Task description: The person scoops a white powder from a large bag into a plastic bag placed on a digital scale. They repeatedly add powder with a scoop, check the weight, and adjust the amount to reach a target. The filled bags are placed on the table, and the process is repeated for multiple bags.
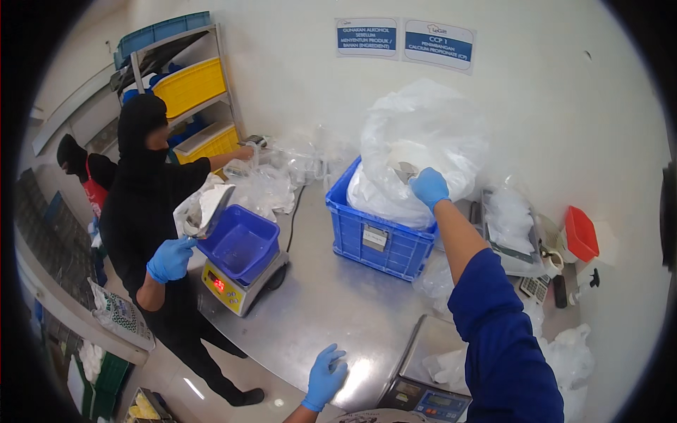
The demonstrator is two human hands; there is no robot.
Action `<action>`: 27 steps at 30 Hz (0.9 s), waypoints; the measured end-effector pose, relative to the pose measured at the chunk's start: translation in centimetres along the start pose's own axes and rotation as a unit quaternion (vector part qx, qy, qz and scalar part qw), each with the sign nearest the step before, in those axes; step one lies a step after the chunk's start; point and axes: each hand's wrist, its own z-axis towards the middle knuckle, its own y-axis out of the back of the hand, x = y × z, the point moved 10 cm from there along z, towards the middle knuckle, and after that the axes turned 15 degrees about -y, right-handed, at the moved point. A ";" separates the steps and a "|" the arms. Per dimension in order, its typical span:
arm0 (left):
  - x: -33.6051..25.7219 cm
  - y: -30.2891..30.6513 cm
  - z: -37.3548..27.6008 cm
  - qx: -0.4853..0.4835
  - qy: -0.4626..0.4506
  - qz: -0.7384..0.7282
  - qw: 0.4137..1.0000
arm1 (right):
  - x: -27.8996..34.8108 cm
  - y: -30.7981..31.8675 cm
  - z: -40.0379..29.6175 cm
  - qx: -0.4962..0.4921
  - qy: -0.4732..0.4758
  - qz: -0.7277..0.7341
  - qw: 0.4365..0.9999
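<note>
My right hand, in a blue glove, grips a metal scoop inside a large clear plastic bag. White powder shows in the bag's mouth. The bag stands in a blue plastic crate with a tag on its front. My left hand, also gloved, holds nothing; its fingers are slightly apart near the front edge of the metal table. A bench scale sits to its right, a crumpled plastic bag on its pan.
A co-worker at the left holds a scoop of white powder over a blue basin on a yellow-fronted scale. Plastic bags lie behind. A tray of bags, calculator and red container stand right.
</note>
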 end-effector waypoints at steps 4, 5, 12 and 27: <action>-0.3 0.1 0.6 -0.006 -0.005 0.018 1.000 | 3.7 -2.0 3.0 0.017 0.015 -0.049 0.999; -0.1 0.4 0.6 -0.014 -0.002 0.019 1.000 | 4.2 -2.6 3.6 0.016 0.012 -0.048 0.999; 0.6 2.3 -0.9 -0.065 0.016 0.036 0.997 | 3.0 -4.1 8.3 0.001 0.003 -0.039 0.999; -2.5 -0.1 1.7 -0.003 -0.058 -0.003 0.998 | -9.6 8.6 -4.7 -0.109 0.012 0.045 0.993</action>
